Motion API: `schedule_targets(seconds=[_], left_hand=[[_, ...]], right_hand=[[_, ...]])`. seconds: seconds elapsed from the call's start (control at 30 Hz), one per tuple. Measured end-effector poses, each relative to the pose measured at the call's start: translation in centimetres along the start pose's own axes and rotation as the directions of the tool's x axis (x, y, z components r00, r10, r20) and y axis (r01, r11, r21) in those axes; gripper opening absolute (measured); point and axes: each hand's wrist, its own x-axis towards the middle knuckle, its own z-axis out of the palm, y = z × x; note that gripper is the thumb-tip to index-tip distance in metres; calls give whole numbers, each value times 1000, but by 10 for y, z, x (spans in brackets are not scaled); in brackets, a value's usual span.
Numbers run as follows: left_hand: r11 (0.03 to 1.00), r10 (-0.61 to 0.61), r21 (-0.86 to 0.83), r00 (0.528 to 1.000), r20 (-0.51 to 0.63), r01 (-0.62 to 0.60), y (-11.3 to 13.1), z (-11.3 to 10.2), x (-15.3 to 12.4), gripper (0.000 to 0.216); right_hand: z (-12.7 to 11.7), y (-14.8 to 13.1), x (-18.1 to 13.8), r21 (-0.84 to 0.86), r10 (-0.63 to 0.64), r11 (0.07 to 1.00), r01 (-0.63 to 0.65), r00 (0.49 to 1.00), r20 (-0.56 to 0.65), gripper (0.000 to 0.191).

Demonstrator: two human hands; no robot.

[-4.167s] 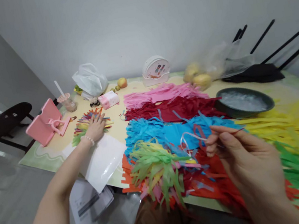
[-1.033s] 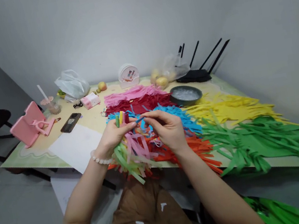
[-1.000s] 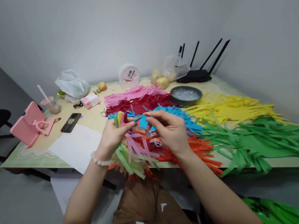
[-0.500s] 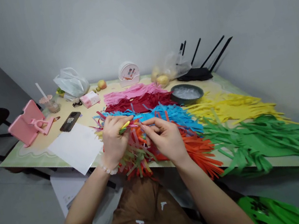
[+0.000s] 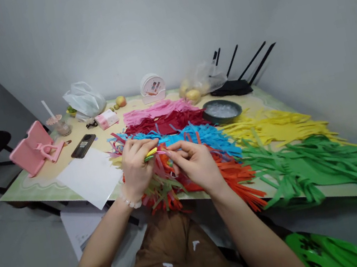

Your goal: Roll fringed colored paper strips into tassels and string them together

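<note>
My left hand [image 5: 138, 161], a beaded bracelet at its wrist, is closed around a small bundle of coloured strips [image 5: 151, 153] in yellow, green and pink. Close beside it, my right hand [image 5: 195, 162] pinches the pink end of the bundle between thumb and forefinger. Both hands are over the table's front edge. Beneath them spread blue fringed strips [image 5: 206, 134] and orange-red fringed strips [image 5: 240, 180]. Pale green and mixed strips [image 5: 164, 189] hang below my left hand. My palms hide part of the bundle.
Dark red [image 5: 169, 122] and pink fringe [image 5: 157, 109] lie farther back, with a dark bowl [image 5: 236, 116] beside them. Yellow [image 5: 277, 127] and green fringe [image 5: 325, 163] cover the right side. White paper [image 5: 91, 176], a phone [image 5: 84, 145] and a pink stand [image 5: 30, 152] are at left.
Both hands keep nearly the same place, gripping the strips. My right fingertips have shifted slightly, and more of the pink end shows between the hands.
</note>
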Motion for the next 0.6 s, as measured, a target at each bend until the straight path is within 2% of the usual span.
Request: schedule_targets(seconds=[0.23,0.43,0.6], left_hand=[[1000,17,8,1000,2,-17,-1,-1,-1,20],[1000,-22,11,1000,7,22,1,-1,-1,22],[1000,15,8,1000,-2,-15,0,0,-1,20]], right_hand=[[-2,0,-1,22,-4,1000,4,1000,11,27],[-2,-1,1,13,-14,1000,14,1000,20,30],[-2,-2,2,20,4,1000,-4,1000,18,28]])
